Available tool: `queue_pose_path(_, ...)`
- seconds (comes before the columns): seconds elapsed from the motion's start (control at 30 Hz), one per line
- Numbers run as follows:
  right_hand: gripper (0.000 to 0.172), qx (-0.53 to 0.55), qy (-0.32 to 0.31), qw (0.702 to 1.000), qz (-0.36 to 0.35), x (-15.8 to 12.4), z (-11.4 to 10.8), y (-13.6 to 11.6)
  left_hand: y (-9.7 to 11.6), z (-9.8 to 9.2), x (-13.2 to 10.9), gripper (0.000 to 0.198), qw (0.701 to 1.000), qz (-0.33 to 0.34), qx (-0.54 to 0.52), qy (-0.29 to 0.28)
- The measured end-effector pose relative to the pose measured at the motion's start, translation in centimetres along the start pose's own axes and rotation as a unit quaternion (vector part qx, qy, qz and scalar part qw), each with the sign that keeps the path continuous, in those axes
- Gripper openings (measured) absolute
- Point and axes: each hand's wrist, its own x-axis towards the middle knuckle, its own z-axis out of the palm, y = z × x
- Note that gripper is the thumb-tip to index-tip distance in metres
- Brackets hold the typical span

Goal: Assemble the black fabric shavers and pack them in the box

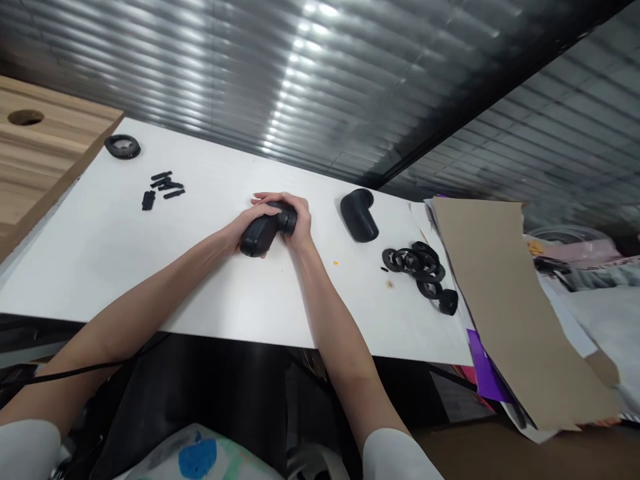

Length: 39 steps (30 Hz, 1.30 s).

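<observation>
Over the middle of the white table, both hands hold a black angled device (260, 237) with a rounded, thick body and a short round neck. My left hand (241, 225) is wrapped round the body from the left, its thumb lying along the top. Around the neck end, my right hand (302, 223) is closed, with its fingers reaching over the far side. The undersides of the fingers are hidden. A second black angled device (359, 217) of similar shape lies on the table to the right, apart from my hands.
Black rings (420, 260) are heaped at the right, with a short black cylinder (449, 302) beside them. Small black strips (167, 185) lie at the left, near a single black ring (123, 147). Brown cardboard (500, 300) borders the right edge; a wooden board (55, 140) borders the left. Corrugated metal (240, 80) stands behind.
</observation>
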Motion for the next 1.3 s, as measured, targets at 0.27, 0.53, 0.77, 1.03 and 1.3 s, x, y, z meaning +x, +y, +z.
queue_pose_path(0.27,0.040,-0.087,0.059,0.994,-0.032,-0.7,0.1,-0.4,-1.3,-0.6,0.7,0.037,0.999,0.001,-0.048,-0.013)
queue_pose_path(0.53,0.042,-0.162,0.045,0.983,-0.078,-1.1,-0.1,-0.9,-1.3,-0.9,1.0,0.041,0.997,-0.016,-0.067,-0.044)
queue_pose_path(0.77,0.040,-0.195,0.031,0.970,-0.143,-1.1,-0.5,-0.4,-1.3,-0.5,0.9,0.037,0.996,-0.016,-0.084,-0.040)
queue_pose_path(1.03,0.040,-0.203,0.027,0.967,-0.149,-1.2,-0.6,-0.1,-0.8,-0.7,0.9,0.032,0.993,-0.036,-0.103,-0.050)
queue_pose_path(1.3,0.043,-0.205,0.014,0.969,-0.134,-0.8,-1.0,-0.2,0.0,-1.2,1.1,0.044,0.970,-0.123,-0.186,-0.099)
